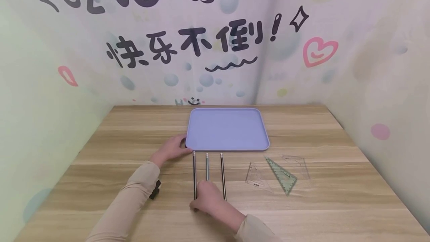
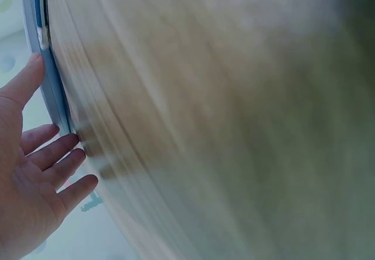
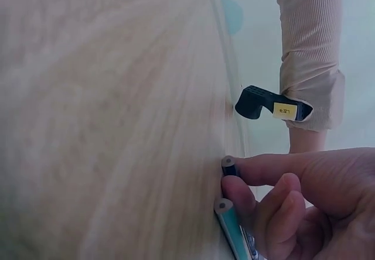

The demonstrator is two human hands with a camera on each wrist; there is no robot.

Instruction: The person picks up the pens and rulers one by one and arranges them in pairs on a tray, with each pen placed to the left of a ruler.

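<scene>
A lavender tray (image 1: pixel 228 130) lies at the back of the wooden table. At its front left corner is my left hand (image 1: pixel 172 148), thumb by the front edge and fingers along the left side; the left wrist view shows these fingers (image 2: pixel 55 157) fairly straight and spread. Three pencils point away from me in front of the tray: a dark one (image 1: pixel 194 171) on the left, a teal one (image 1: pixel 207 167) in the middle and a black one (image 1: pixel 223 174) on the right. My right hand (image 1: pixel 211 199) pinches the left dark pencil's near end between thumb and forefinger, covering part of the teal one.
Right of the pencils lie a green set square (image 1: pixel 283 176) and two clear ones, one nearer (image 1: pixel 256 178) and one farther back (image 1: pixel 299 163). A patterned wall covering (image 1: pixel 215 81) with dark lettering rises behind the table (image 1: pixel 342 197). A black wrist device (image 1: pixel 155 190) sits at my left cuff.
</scene>
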